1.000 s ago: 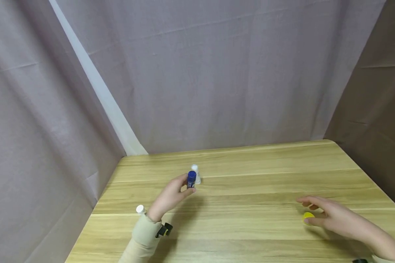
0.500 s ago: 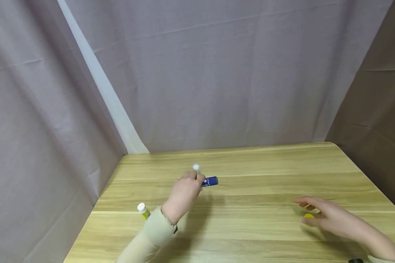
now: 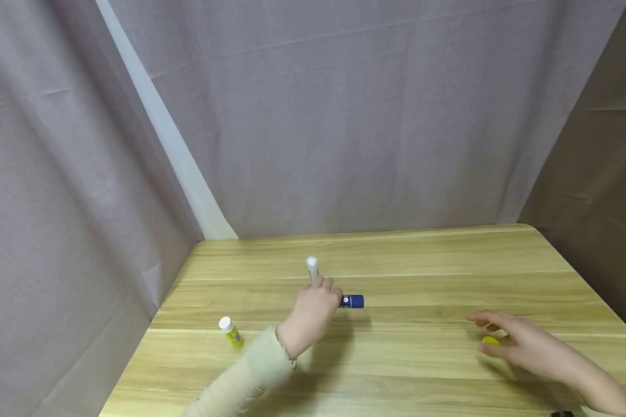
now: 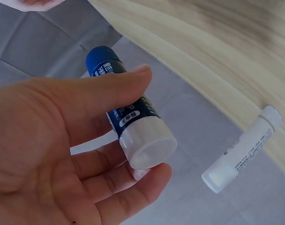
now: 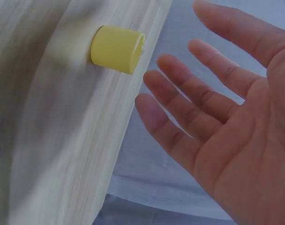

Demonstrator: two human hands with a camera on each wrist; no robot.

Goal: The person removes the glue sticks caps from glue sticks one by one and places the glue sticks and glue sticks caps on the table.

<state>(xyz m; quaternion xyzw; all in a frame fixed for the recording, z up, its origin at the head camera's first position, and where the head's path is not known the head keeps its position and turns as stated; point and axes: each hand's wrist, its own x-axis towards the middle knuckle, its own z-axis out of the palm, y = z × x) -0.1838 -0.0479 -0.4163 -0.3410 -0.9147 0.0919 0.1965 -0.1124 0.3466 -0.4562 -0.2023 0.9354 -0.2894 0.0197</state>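
My left hand (image 3: 310,317) grips a dark blue glue stick (image 4: 138,119), thumb on one side and fingers on the other. In the head view the stick lies sideways above the table, its blue end pointing right; the left wrist view shows its translucent whitish end. Just behind this hand stands a white glue stick (image 3: 312,266), partly covered by the fingers. My right hand (image 3: 527,344) has its fingers extended and apart. It hovers beside a short yellow cylinder (image 5: 115,49) with a hollow top, apparently without touching it in the right wrist view.
To the left of my left forearm, a yellow glue stick (image 3: 232,333) with a white cap stands on the wooden table (image 3: 422,266). Grey curtains (image 3: 375,127) hang behind the table's far edge and along its left side.
My left hand has tipped the blue glue stick from upright to sideways and carried it right and slightly nearer. More of the yellow glue stick shows. My right hand has barely moved.
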